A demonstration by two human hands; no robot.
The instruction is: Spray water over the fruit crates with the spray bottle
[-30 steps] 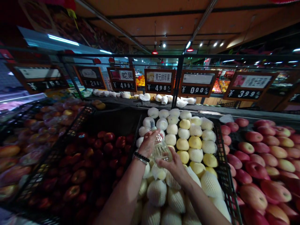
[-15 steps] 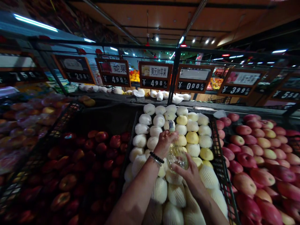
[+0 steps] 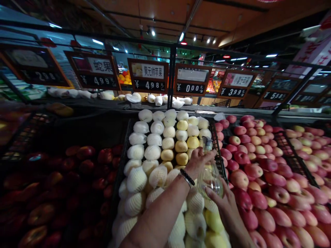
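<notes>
A clear spray bottle (image 3: 210, 179) with a dark nozzle stands out above the right side of a crate of pale yellow apples (image 3: 181, 158), many of them in white foam nets. My left hand (image 3: 200, 160), a dark beaded bracelet at its wrist, is closed around the bottle's neck just below the nozzle. Lower down, my right hand (image 3: 222, 195) cups the bottle's round body, thumb in front and fingers partly hidden behind it. Netted apples (image 3: 195, 224) lie beneath both forearms.
Dark red apples (image 3: 41, 213) fill the shadowed left side. Pinkish red apples (image 3: 269, 168) are heaped to the right, past the black crate wall (image 3: 217, 151). Price signs (image 3: 148, 76) hang from a rail at the back, above a ledge with loose foam nets (image 3: 158, 100).
The view has turned to the right, bringing more pinkish apples into sight. Both hands and the spray bottle have moved from the crate's middle to its right side, keeping the same hold.
</notes>
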